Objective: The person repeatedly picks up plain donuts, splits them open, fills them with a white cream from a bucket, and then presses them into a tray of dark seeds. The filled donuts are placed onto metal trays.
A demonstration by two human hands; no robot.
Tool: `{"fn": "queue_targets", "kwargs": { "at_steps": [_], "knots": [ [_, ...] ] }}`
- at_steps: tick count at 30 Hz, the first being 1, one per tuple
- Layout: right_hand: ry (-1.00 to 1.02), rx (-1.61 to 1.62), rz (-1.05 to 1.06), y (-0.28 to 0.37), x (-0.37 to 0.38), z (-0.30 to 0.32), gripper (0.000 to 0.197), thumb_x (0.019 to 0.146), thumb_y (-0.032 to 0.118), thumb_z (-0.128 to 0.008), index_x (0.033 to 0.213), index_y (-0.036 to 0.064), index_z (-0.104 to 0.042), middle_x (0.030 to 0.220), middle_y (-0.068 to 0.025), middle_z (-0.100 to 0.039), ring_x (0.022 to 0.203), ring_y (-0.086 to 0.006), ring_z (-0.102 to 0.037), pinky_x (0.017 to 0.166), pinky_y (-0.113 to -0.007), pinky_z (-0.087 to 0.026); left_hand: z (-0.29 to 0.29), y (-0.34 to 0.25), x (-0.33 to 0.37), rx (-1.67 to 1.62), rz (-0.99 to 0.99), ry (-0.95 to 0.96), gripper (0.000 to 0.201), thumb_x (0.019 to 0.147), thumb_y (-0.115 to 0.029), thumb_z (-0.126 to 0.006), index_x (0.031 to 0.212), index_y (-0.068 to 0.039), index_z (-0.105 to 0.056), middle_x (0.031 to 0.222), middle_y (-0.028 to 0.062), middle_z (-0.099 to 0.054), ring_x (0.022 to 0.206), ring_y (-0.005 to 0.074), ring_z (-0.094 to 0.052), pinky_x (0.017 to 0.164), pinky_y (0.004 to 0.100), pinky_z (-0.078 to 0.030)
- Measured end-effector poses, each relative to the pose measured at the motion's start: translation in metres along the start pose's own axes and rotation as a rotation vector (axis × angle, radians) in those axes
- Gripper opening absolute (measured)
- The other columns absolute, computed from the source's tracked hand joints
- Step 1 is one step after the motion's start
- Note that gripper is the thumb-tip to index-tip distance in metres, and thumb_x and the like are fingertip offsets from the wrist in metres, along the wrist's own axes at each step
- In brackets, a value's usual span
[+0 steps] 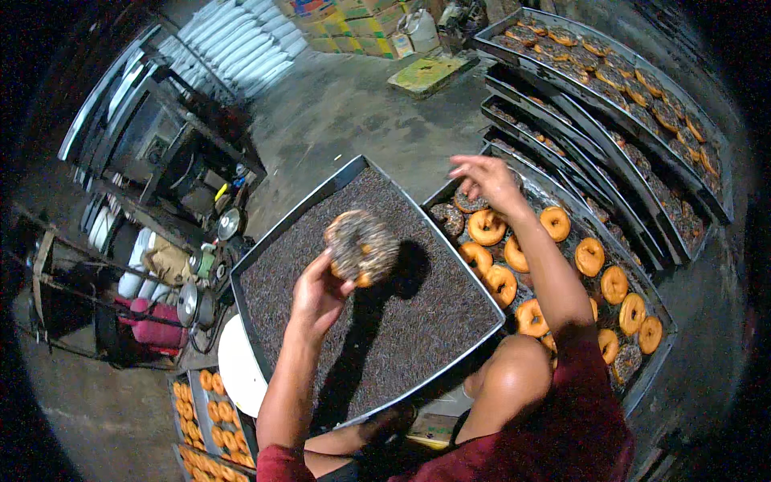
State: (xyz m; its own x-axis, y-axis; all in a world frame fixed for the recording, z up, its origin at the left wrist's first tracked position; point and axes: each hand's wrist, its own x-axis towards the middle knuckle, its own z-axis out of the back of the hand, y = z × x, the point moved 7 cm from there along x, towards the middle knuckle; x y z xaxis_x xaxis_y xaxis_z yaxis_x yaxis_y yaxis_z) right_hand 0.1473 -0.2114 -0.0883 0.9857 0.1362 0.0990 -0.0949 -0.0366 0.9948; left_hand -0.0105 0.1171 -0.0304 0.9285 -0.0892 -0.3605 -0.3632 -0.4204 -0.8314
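My left hand (319, 293) grips a ring doughnut (363, 247) by its near-left edge, above a square metal tray (250, 313) filled with dark chocolate sprinkles (321, 210). Sprinkles coat the doughnut's upper face; its golden rim shows underneath. Over the far end of the long tray (663, 353) at the right, my right hand (488, 183) is open with its fingers stretched to the left and nothing visible in them. Below and beside that hand lie coated doughnuts (447, 217) and a plain doughnut (487, 227). More plain doughnuts (589, 256) lie along this tray, partly hidden by my right forearm.
Stacked trays (719, 205) of coated doughnuts rise at the far right. Trays of plain doughnuts (217, 411) stand at the lower left, near a white round object (240, 365). Pots (189, 304) and a rack (152, 145) are at the left, with white sacks (234, 44) behind.
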Motion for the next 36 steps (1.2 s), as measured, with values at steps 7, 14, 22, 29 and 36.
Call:
{"fn": "queue_targets", "kwargs": {
  "at_steps": [7, 14, 22, 29, 36],
  "knots": [
    [0.454, 0.549, -0.255, 0.065, -0.049, -0.077, 0.034, 0.100, 0.019, -0.057, 0.128, 0.0002, -0.060, 0.112, -0.0081, -0.069, 0.093, -0.0167, -0.067, 0.070, -0.032, -0.059, -0.089, 0.014, 0.041, 0.054, 0.030, 0.209, 0.035, 0.106, -0.026, -0.040, 0.127, -0.004, -0.057, 0.119, 0.0090, -0.066, 0.103, 0.0201, -0.067, 0.086, 0.0362, -0.056],
    [0.278, 0.638, -0.146, 0.007, -0.068, -0.013, 0.032, 0.093, 0.011, -0.063, 0.123, 0.0011, -0.062, 0.113, -0.0101, -0.069, 0.099, -0.0196, -0.067, 0.083, -0.042, -0.058, -0.098, 0.023, 0.037, 0.181, 0.024, 0.164, 0.046, 0.104, -0.032, -0.046, 0.140, -0.003, -0.049, 0.128, 0.0141, -0.060, 0.113, 0.0256, -0.060, 0.097, 0.0420, -0.051],
    [-0.540, 0.183, -0.472, -0.134, -0.064, 0.176, 0.031, 0.094, 0.009, -0.052, 0.125, 0.0087, -0.058, 0.107, -0.0144, -0.065, 0.081, -0.0300, -0.067, 0.055, -0.039, -0.059, -0.004, 0.014, -0.060, 0.263, -0.115, -0.058, 0.050, 0.098, -0.030, -0.057, 0.138, -0.002, -0.050, 0.126, 0.0137, -0.058, 0.111, 0.0260, -0.061, 0.093, 0.0432, -0.049],
    [-0.820, -0.166, -0.367, -0.163, -0.025, 0.176, 0.024, 0.098, 0.011, -0.048, 0.118, -0.0027, -0.051, 0.105, -0.0268, -0.063, 0.075, -0.0448, -0.070, 0.049, -0.048, -0.062, 0.027, 0.037, -0.100, 0.186, -0.121, -0.154, 0.052, 0.096, -0.032, -0.059, 0.138, -0.003, -0.049, 0.126, 0.0148, -0.058, 0.111, 0.0289, -0.062, 0.092, 0.0468, -0.050],
    [-0.974, -0.743, -0.401, -0.101, -0.044, 0.166, 0.025, 0.090, 0.011, -0.052, 0.107, 0.0009, -0.068, 0.107, -0.0299, -0.066, 0.101, -0.0440, -0.066, 0.086, -0.052, -0.053, 0.029, 0.032, -0.113, 0.114, -0.186, -0.142, 0.042, 0.097, -0.022, -0.057, 0.133, -0.001, -0.053, 0.122, 0.0127, -0.059, 0.110, 0.0288, -0.063, 0.092, 0.0453, -0.051]
  ]
}}
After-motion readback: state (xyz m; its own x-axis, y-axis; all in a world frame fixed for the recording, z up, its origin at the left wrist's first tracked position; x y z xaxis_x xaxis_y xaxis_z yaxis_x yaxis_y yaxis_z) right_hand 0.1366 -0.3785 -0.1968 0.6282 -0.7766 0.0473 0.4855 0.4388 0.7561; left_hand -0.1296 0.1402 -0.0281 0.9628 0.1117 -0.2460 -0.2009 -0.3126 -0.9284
